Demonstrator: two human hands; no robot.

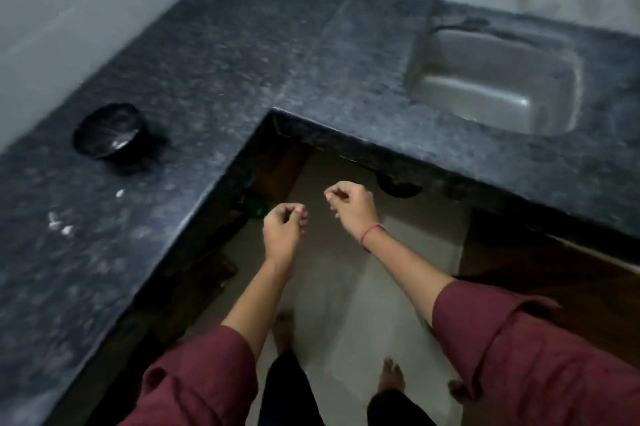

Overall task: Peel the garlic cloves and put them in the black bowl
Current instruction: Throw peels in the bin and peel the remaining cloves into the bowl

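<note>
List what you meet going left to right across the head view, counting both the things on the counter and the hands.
White garlic bits → black bowl → left hand → right hand → sink.

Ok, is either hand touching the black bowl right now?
No, the left hand and right hand are both out over the floor, well apart from the black bowl on the granite counter.
</note>
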